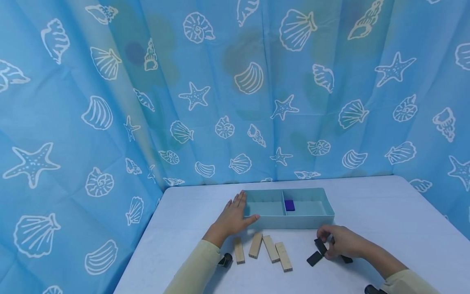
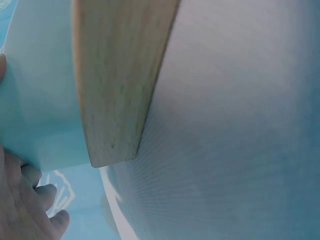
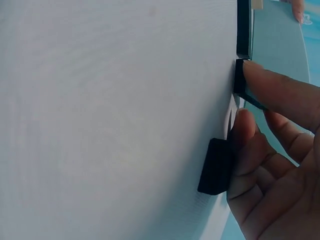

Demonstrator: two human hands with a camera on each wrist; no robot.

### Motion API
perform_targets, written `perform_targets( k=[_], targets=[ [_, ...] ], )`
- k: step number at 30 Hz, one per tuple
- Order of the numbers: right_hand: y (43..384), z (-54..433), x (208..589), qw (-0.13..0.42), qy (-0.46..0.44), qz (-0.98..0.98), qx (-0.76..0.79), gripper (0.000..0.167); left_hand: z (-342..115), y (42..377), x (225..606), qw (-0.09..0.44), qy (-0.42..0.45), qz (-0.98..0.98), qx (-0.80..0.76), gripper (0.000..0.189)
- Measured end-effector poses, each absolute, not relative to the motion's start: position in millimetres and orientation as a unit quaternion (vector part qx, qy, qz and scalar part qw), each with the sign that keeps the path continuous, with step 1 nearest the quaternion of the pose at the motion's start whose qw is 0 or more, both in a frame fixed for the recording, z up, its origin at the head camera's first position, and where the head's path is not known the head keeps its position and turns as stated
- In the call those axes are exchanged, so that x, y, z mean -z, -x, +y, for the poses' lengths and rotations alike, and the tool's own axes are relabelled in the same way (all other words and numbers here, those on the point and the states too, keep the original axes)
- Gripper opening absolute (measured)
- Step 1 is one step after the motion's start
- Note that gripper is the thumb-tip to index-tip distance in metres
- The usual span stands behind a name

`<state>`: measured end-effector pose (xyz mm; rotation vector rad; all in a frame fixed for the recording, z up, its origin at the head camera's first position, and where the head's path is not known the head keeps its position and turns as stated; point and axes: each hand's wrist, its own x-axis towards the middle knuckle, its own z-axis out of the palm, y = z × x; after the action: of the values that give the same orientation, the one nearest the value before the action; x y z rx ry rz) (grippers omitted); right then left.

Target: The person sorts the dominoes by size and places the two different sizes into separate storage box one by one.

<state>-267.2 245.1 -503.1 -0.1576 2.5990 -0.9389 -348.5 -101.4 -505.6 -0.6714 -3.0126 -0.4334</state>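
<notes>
My left hand (image 1: 232,217) rests against the left end of a pale teal two-compartment box (image 1: 290,222), fingers straight and thumb along its front wall. In the left wrist view, its fingers (image 2: 47,197) show beside the box's teal wall. To the right, in front of the box, my right hand (image 1: 345,243) pinches a small black block (image 1: 320,246) between thumb and fingers. A second black block (image 1: 314,259) lies beside it on the left, and a third (image 1: 346,259) sits partly hidden under the hand. The right wrist view shows the pinched block (image 3: 240,77) at the thumb tip.
Several pale wooden blocks (image 1: 271,249) lie between the hands on the white-covered table (image 1: 176,228). A purple piece (image 1: 289,205) is in the box's right compartment, against the divider. A blue shell-patterned curtain (image 1: 220,102) hangs behind and at both sides.
</notes>
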Motion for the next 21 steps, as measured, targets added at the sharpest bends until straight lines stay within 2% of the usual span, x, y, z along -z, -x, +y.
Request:
perform_targets(
  k=[21],
  targets=[
    [264.3,244.1,503.8,0.166,0.061,0.914,0.365,0.040,-100.8,347.2,505.0,0.009,0.211,-0.967,0.142,0.096]
  ],
)
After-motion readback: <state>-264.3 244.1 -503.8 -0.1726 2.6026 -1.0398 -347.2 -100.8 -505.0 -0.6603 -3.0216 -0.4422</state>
